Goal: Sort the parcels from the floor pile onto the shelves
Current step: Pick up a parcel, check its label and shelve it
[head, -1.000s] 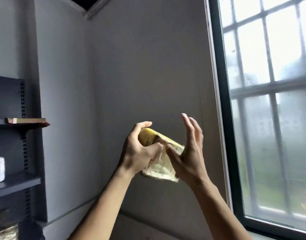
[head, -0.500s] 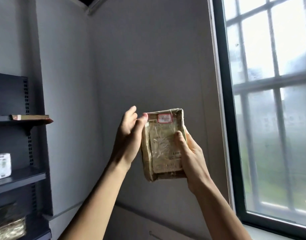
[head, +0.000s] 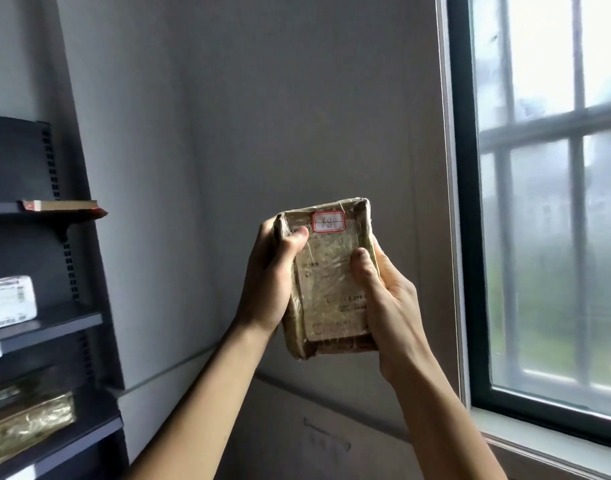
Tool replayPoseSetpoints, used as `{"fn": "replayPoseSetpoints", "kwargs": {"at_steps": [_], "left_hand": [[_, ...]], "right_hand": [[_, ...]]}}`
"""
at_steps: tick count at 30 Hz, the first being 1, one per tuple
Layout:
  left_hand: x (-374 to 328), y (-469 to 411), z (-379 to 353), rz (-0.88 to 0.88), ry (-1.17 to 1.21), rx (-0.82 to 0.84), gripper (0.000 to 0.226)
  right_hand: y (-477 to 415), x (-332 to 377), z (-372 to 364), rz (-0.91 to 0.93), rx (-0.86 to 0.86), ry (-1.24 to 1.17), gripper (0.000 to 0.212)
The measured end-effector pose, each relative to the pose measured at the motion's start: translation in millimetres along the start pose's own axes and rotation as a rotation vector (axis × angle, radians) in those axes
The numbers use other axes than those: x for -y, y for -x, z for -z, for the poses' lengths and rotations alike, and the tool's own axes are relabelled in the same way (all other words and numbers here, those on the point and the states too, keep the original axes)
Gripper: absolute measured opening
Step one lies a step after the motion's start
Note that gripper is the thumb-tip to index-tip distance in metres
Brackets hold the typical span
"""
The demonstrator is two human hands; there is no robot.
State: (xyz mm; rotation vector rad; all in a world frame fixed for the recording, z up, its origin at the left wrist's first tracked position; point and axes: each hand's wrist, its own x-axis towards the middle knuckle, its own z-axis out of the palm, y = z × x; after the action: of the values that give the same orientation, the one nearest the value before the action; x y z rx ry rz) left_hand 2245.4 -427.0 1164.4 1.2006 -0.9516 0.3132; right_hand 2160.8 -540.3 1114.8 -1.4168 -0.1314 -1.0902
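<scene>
Two hands: left hand (head: 269,282), right hand (head: 387,299), grip one parcel (head: 328,282).

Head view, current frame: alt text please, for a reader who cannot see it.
The left hand and right hand grip a plastic-wrapped parcel upright before a grey wall, its red-bordered sticker marked 18 facing the camera. A dark shelf unit holding other parcels stands at the left, a barred window at the right.

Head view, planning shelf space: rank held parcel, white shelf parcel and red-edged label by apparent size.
1. Held parcel, nearest the camera, so inflated.
2. White parcel, cut off at the frame edge.
3. Red-edged label.
</scene>
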Motion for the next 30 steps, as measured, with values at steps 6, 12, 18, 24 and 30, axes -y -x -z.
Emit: {"fn": "replayPoseSetpoints", "kwargs": {"at_steps": [6, 12, 18, 24, 30], "left_hand": [[43, 87, 22, 0.153, -0.098, 0.015, 0.035], [70, 192, 98, 0.563, -0.139, -0.243, 0.060], [52, 275, 174, 0.696, -0.117, -0.720, 0.059], [-4, 324, 268, 0.598, -0.194, -0.908, 0.047], [-73, 379, 371, 0.504, -0.166, -1.063, 0.043]], "right_hand": [[58, -59, -7, -0.162, -0.075, -0.124, 0.052], [161, -115, -55, -0.495, -0.036, -0.192, 0.046], [240, -115, -123, -0.699, 0.123, -0.214, 0.048], [296, -83, -213, -0.776, 0.324, -0.226, 0.042], [366, -44, -313, -0.734, 0.519, -0.215, 0.049]]}}
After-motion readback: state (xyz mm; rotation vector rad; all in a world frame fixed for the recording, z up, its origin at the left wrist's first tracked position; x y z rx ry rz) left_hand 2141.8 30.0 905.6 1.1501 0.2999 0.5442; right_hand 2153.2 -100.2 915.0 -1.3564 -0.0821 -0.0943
